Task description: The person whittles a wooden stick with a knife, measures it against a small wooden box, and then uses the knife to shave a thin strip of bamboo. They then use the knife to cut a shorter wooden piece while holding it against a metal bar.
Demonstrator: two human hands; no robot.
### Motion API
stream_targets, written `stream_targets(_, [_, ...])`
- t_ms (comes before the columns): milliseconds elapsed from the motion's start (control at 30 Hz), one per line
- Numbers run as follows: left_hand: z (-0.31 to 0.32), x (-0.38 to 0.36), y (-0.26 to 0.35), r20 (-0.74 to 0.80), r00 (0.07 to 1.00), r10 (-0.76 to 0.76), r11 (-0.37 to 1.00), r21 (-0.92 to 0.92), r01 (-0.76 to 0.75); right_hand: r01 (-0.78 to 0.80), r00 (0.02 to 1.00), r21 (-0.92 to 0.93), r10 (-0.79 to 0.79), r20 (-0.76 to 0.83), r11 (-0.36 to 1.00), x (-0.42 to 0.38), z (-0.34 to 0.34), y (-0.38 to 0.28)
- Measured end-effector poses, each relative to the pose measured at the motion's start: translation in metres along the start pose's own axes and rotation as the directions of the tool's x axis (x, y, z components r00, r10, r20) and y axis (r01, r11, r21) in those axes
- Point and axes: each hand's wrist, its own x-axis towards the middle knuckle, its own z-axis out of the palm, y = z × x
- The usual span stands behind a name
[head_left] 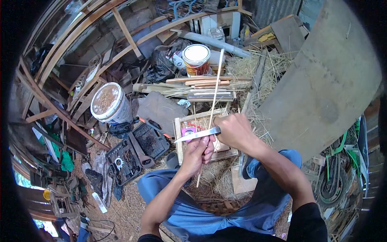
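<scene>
Left hand [198, 152]: we are gripping a thin stick [213, 97] tight | right hand [234, 130]: we are squeezing a knife [197, 135] across it

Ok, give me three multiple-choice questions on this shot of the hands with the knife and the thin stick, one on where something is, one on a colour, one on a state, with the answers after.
1. Where does the white bucket stand?
A. left of the hands
B. on the person's lap
C. right of the grey board

2. What colour are the trousers of the person at work?
A. red
B. blue
C. white

3. How is the thin stick held?
A. lying flat on the ground
B. gripped by the left hand, with the knife in the right hand laid across it
C. standing in the paint can

Answers: 1 A, the bucket sits among the clutter to the left of both hands. 2 B, both legs show blue cloth. 3 B, the left hand closes on the stick and the blade crosses it.
</scene>
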Motion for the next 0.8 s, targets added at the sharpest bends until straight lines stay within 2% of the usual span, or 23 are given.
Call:
stream_targets(100, [0.007, -0.002, -0.002, 0.014, 1.0, 0.021, 1.0, 0.019, -0.021, 0.02, 0.998, -0.023, -0.022, -0.055, 1.0, 0.0, 0.005, 0.0])
stream_targets(133, [0.009, -0.002, -0.004, -0.036, 0.997, 0.066, 0.989, 0.137, -0.061, -0.007, 0.998, -0.098, 0.001, -0.064, 0.995, 0.0, 0.008, 0.001])
stream_targets(167, [0.01, 0.0, -0.008, -0.032, 0.997, 0.064, 0.988, 0.139, -0.059, -0.033, 0.997, -0.172, 0.02, -0.075, 0.984, 0.001, 0.01, 0.002])
stream_targets(200, [0.009, 0.002, -0.014, -0.077, 0.991, 0.112, 0.97, 0.226, -0.092, -0.041, 0.997, -0.172, 0.028, -0.077, 0.984, 0.001, 0.013, 0.003])
stream_targets(267, [0.01, 0.005, -0.012, -0.141, 0.974, 0.175, 0.915, 0.389, -0.109, -0.117, 0.993, -0.249, 0.121, 0.0, 0.961, 0.006, 0.017, 0.008])
stream_targets(400, [0.009, 0.012, -0.011, -0.154, 0.96, 0.234, 0.849, 0.514, -0.124, -0.164, 0.986, -0.265, 0.153, -0.065, 0.95, 0.017, 0.023, 0.022])
stream_targets(467, [0.007, 0.007, -0.013, -0.154, 0.962, 0.228, 0.75, 0.658, -0.072, -0.315, 0.934, -0.325, 0.353, 0.062, 0.892, 0.027, 0.008, 0.039])
stream_targets(500, [0.009, -0.004, -0.018, -0.163, 0.979, 0.121, 0.765, 0.644, 0.013, -0.474, 0.861, -0.366, 0.509, 0.001, 0.801, 0.034, 0.011, 0.077])
stream_targets(533, [0.009, -0.013, -0.027, -0.126, 0.987, 0.1, 0.756, 0.655, 0.007, -0.577, 0.802, -0.361, 0.593, -0.08, 0.732, 0.033, -0.001, 0.109])
stream_targets(567, [0.007, -0.019, -0.032, -0.089, 0.993, 0.081, 0.746, 0.666, -0.001, -0.708, 0.696, -0.292, 0.706, -0.131, 0.643, 0.026, -0.014, 0.139])
stream_targets(600, [0.007, -0.021, -0.033, -0.081, 0.993, 0.088, 0.747, 0.664, -0.012, -0.777, 0.629, -0.185, 0.755, -0.184, 0.602, 0.009, -0.028, 0.173])
stream_targets(667, [0.004, -0.024, -0.032, -0.032, 0.999, 0.014, 0.85, 0.527, 0.005, -0.848, 0.528, -0.15, 0.787, -0.32, 0.508, -0.019, -0.042, 0.208])
stream_targets(700, [-0.001, -0.02, -0.028, -0.032, 0.999, 0.023, 0.856, 0.517, -0.003, -0.842, 0.538, -0.162, 0.778, -0.324, 0.514, -0.018, -0.041, 0.209])
stream_targets(767, [-0.016, -0.009, -0.021, -0.065, 0.976, -0.206, 0.952, 0.216, 0.216, -0.854, 0.52, -0.145, 0.824, -0.223, 0.5, -0.022, -0.033, 0.209])
stream_targets(800, [-0.019, -0.005, -0.018, -0.077, 0.981, -0.177, 0.958, 0.216, 0.19, -0.823, 0.568, -0.161, 0.794, -0.217, 0.545, -0.016, -0.023, 0.206])
